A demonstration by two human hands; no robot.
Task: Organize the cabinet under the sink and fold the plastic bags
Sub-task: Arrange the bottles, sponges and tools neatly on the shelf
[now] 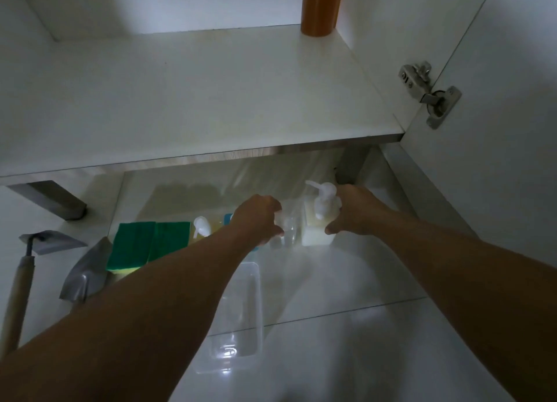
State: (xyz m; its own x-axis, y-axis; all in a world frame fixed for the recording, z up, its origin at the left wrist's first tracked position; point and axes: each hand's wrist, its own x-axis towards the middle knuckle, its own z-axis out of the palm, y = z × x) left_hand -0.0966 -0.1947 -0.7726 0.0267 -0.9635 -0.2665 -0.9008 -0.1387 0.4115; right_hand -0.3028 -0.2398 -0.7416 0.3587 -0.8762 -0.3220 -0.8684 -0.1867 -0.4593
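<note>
Both my arms reach into the lower part of the open cabinet [211, 100]. My left hand [259, 219] grips a clear bottle [287, 231] by its white pump top. Just to the right, my right hand [352, 213] holds a white pump bottle [319, 220] with pale yellow liquid; fingers curl round its right side and the thumb lies at its lower front. A third pump bottle [201, 225] with yellow liquid stands left of my left wrist. No plastic bags are plainly visible.
Green-and-yellow sponges [147, 245] lie at the left on the cabinet floor. A clear plastic tray [241, 326] sits under my left forearm. A metal trowel [86, 275] and a wooden-handled hoe [22, 281] lie far left. An amber bottle [321, 6] stands on the upper shelf; a door hinge [431, 94] is at right.
</note>
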